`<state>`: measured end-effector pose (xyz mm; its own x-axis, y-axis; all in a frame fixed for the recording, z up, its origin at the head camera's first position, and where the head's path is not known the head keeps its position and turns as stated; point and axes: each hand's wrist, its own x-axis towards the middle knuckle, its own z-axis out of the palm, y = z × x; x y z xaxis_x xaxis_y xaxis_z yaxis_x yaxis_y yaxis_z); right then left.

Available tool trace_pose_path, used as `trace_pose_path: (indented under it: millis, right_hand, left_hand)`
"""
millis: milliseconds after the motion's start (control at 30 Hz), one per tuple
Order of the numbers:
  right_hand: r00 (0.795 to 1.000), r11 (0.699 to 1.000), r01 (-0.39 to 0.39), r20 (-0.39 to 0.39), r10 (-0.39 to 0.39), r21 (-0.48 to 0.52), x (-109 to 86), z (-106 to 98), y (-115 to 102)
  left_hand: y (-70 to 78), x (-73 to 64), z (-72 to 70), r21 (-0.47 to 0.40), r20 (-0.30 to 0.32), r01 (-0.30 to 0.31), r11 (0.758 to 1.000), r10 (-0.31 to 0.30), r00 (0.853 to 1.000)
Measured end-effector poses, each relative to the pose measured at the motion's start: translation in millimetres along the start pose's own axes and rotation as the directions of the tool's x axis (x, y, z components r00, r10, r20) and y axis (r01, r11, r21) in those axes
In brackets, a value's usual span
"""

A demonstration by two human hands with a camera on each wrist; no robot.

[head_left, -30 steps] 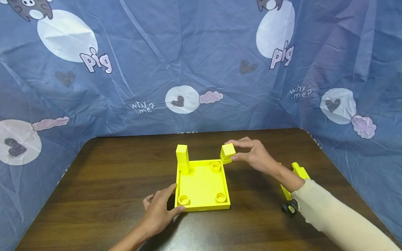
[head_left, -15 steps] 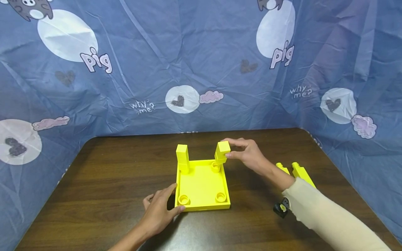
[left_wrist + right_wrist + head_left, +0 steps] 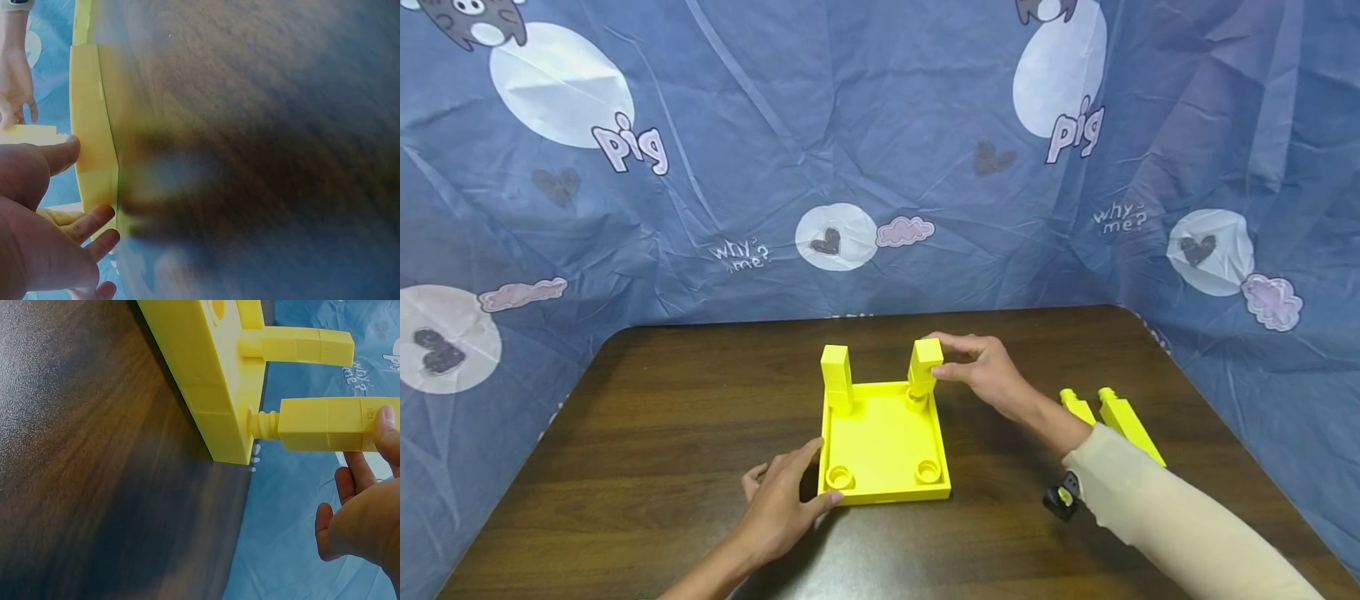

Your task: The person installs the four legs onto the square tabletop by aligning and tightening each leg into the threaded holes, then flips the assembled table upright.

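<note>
A square yellow base [image 3: 883, 442] with a raised rim lies on the table, a round socket in each corner. My left hand [image 3: 782, 504] holds its near left corner, thumb on the front edge and fingers along the left side. My right hand [image 3: 988, 375] pinches a yellow threaded leg [image 3: 927, 358] upright over the far right socket [image 3: 916, 402]. In the right wrist view, the leg's threads [image 3: 267, 425] show at the socket's mouth; how deep the tip sits is hidden. Another leg [image 3: 837, 375] stands in the far left socket. Both near sockets [image 3: 839, 477] show open tops.
Two more yellow legs [image 3: 1127, 425] lie on the right of the brown wooden table [image 3: 662, 433], partly behind the right forearm. A black wrist camera [image 3: 1060, 502] hangs at the right sleeve. Blue printed cloth [image 3: 775, 167] encloses the back and sides.
My right hand has carried the leg leftward from beyond the base's right edge to the far right socket and turned it upright. The left hand and base have stayed put.
</note>
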<state>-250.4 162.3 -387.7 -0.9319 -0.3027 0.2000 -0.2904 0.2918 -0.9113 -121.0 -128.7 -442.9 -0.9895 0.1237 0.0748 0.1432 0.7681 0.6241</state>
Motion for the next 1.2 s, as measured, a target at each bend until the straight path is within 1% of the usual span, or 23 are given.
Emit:
trace_pose_path:
  millis: [133,300,567,867,967,1033,1100,1200]
  right_hand:
    - [1.000,1.000,-0.016,0.001,0.016,-0.005,0.6,3,2]
    - [1.000,1.000,-0.014,0.003,0.014,-0.007,0.0,6,4]
    - [1.000,0.999,-0.004,-0.021,0.004,0.045,-0.4,11,8]
    - [0.996,0.994,-0.071,-0.049,0.075,0.088,2.4,15,12]
    - [0.992,0.993,-0.079,-0.093,0.087,0.086,2.5,18,13]
    - [0.987,0.996,-0.065,-0.140,0.074,0.065,1.6,21,14]
    - [0.980,0.999,-0.047,-0.195,0.051,0.028,0.1,26,15]
    - [0.962,0.998,-0.029,-0.272,0.014,-0.050,-2.1,33,17]
  left_hand:
    - [0.0,0.2,0.3,0.004,0.004,0.002,1.000,-0.003,1.000]
    - [-0.1,0.6,0.9,0.013,0.011,0.015,1.000,-0.015,1.000]
    - [-0.6,1.1,1.4,0.022,0.015,0.026,0.999,-0.027,1.000]
    - [-0.2,0.9,1.3,0.024,0.017,0.026,0.999,-0.027,1.000]
    - [0.3,0.2,1.5,0.022,0.013,0.021,1.000,-0.021,1.000]
    - [0.4,0.1,1.4,0.022,0.011,0.019,1.000,-0.020,1.000]
    - [0.2,0.3,1.4,0.021,0.009,0.020,1.000,-0.020,1.000]
    - [0.1,0.3,1.1,0.024,0.009,0.026,0.999,-0.026,1.000]
